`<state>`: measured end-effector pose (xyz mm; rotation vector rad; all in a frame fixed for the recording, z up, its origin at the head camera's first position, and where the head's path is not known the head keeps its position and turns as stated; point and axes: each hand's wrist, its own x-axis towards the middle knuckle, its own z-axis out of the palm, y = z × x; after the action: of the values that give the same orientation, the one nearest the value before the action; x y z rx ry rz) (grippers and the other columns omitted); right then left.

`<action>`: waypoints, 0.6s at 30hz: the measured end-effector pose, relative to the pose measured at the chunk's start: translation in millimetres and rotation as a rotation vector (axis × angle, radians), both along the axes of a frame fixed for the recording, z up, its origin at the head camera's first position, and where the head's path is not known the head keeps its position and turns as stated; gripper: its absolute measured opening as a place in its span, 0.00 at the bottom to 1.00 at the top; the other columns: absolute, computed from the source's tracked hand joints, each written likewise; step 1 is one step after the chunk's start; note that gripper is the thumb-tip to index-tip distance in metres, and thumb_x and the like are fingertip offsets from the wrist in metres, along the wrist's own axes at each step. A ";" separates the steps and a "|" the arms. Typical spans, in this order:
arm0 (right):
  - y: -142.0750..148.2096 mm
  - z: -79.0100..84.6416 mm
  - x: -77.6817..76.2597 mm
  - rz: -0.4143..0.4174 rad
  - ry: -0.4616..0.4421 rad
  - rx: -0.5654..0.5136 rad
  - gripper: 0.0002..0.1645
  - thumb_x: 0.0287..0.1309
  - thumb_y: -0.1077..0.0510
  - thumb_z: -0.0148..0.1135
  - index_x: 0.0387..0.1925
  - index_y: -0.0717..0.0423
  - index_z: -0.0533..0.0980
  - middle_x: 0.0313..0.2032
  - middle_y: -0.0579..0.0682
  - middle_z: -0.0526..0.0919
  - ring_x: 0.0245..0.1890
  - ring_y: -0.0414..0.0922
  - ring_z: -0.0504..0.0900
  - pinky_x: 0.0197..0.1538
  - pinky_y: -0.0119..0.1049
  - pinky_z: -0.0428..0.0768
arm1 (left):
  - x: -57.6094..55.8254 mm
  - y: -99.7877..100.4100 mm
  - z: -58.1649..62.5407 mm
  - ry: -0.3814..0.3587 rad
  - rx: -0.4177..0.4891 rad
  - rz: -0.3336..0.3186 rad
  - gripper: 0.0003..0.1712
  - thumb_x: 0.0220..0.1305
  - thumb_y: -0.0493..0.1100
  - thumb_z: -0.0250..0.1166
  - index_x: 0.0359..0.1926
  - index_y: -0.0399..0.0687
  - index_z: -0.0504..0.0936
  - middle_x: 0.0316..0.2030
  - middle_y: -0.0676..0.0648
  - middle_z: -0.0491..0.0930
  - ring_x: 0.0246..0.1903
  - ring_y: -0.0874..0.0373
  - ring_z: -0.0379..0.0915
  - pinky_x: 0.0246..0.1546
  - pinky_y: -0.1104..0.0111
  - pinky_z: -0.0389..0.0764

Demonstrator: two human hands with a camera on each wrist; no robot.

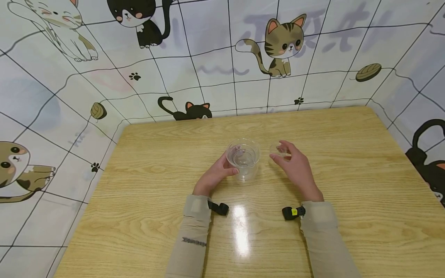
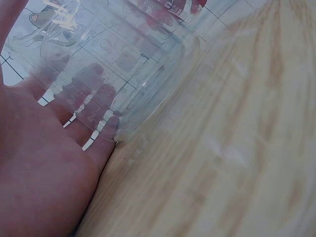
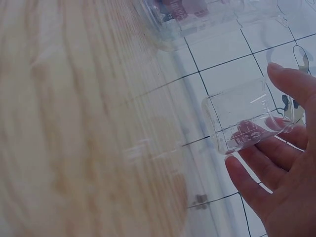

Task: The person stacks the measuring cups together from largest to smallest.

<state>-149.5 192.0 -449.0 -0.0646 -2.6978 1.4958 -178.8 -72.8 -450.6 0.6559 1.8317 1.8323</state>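
My left hand (image 1: pixel 217 173) holds a large clear beaker (image 1: pixel 247 172) upright at the middle of the table, thumb on the near side and fingers round the far side. In the left wrist view, the fingers show through the wall of this beaker (image 2: pixel 133 64), whose base is at the wood. To its right, my right hand (image 1: pixel 298 168) grips a small clear beaker (image 1: pixel 278 149) between thumb and fingers. The right wrist view shows faint measuring marks on the small beaker (image 3: pixel 242 106), which is held up off the table, apart from the large one.
Both beakers are over a light wooden table (image 1: pixel 146 173). White walls (image 1: pixel 215 83) with black grid lines and cartoon cats rise behind it and at both sides. Black wrist bands (image 1: pixel 220 209) circle both beige sleeves (image 1: pixel 321 239).
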 end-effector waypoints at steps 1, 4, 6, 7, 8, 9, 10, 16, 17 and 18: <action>0.0 -0.2 -0.1 0.000 0.001 0.001 0.45 0.47 0.31 0.55 0.63 0.46 0.58 0.53 0.49 0.71 0.49 0.52 0.73 0.48 0.48 0.71 | 0.0 -0.1 0.0 -0.001 0.002 -0.003 0.45 0.56 0.34 0.59 0.68 0.64 0.46 0.65 0.53 0.53 0.64 0.57 0.49 0.61 0.63 0.54; 0.0 -0.5 -0.6 0.000 0.002 0.007 0.45 0.47 0.31 0.55 0.63 0.46 0.58 0.53 0.49 0.71 0.49 0.52 0.73 0.49 0.47 0.71 | 0.0 -0.3 -0.1 -0.006 0.010 -0.009 0.46 0.55 0.42 0.63 0.68 0.64 0.46 0.65 0.53 0.53 0.64 0.56 0.49 0.61 0.63 0.54; -0.1 -0.5 -0.7 0.001 -0.001 0.010 0.45 0.46 0.30 0.55 0.63 0.46 0.58 0.53 0.49 0.71 0.49 0.52 0.73 0.49 0.48 0.71 | -0.1 -0.4 -0.5 -0.010 0.015 -0.012 0.47 0.53 0.47 0.65 0.68 0.64 0.46 0.65 0.53 0.53 0.64 0.56 0.48 0.61 0.64 0.54; -0.2 -0.4 -0.8 0.002 -0.003 0.010 0.46 0.46 0.30 0.55 0.63 0.45 0.58 0.53 0.49 0.71 0.49 0.52 0.73 0.49 0.48 0.71 | -0.1 -0.4 -0.6 -0.009 0.016 -0.013 0.48 0.51 0.50 0.66 0.68 0.64 0.46 0.65 0.53 0.53 0.64 0.55 0.48 0.61 0.63 0.54; -0.3 -0.4 -0.8 0.002 -0.006 0.011 0.46 0.46 0.30 0.54 0.63 0.45 0.58 0.54 0.49 0.71 0.49 0.52 0.73 0.49 0.48 0.71 | -0.1 -0.5 -0.6 -0.008 0.018 -0.013 0.49 0.50 0.51 0.67 0.68 0.64 0.46 0.65 0.52 0.53 0.64 0.55 0.48 0.61 0.63 0.54; -0.4 -0.4 -0.8 0.004 -0.009 0.012 0.46 0.46 0.30 0.54 0.63 0.45 0.58 0.54 0.49 0.71 0.49 0.52 0.73 0.48 0.48 0.71 | -0.1 -0.5 -0.6 -0.007 0.018 -0.013 0.49 0.50 0.51 0.67 0.68 0.64 0.46 0.65 0.52 0.53 0.64 0.55 0.49 0.61 0.63 0.54; -0.4 -0.4 -0.8 0.004 -0.012 0.013 0.46 0.46 0.30 0.54 0.63 0.45 0.58 0.54 0.49 0.71 0.49 0.52 0.73 0.48 0.48 0.71 | -0.1 -0.5 -0.8 -0.007 0.020 -0.014 0.49 0.50 0.52 0.67 0.68 0.64 0.46 0.65 0.52 0.53 0.64 0.54 0.49 0.61 0.63 0.54; 0.0 -2.2 -1.3 0.005 -0.019 0.014 0.46 0.46 0.30 0.54 0.64 0.44 0.57 0.54 0.49 0.71 0.49 0.53 0.73 0.48 0.49 0.71 | -0.5 -0.6 -1.3 -0.001 0.019 -0.014 0.50 0.49 0.52 0.67 0.68 0.64 0.46 0.66 0.52 0.52 0.64 0.55 0.49 0.60 0.62 0.55; 0.0 -2.4 -1.3 0.004 -0.020 0.013 0.46 0.46 0.30 0.54 0.64 0.44 0.57 0.54 0.49 0.71 0.49 0.53 0.73 0.48 0.49 0.71 | -0.5 -0.8 -1.1 0.001 0.013 -0.013 0.51 0.49 0.53 0.67 0.68 0.64 0.45 0.66 0.53 0.52 0.64 0.55 0.49 0.60 0.62 0.55; -0.1 -2.4 -1.2 0.003 -0.021 0.010 0.45 0.46 0.30 0.54 0.64 0.43 0.57 0.54 0.49 0.71 0.49 0.53 0.72 0.48 0.49 0.71 | -0.5 -1.0 -0.9 0.000 0.008 -0.012 0.51 0.49 0.53 0.67 0.68 0.64 0.44 0.66 0.54 0.51 0.64 0.56 0.49 0.60 0.62 0.55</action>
<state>-150.7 191.9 -451.4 -0.0758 -2.7224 1.4909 -179.3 -73.7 -451.5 0.6689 1.8175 1.8324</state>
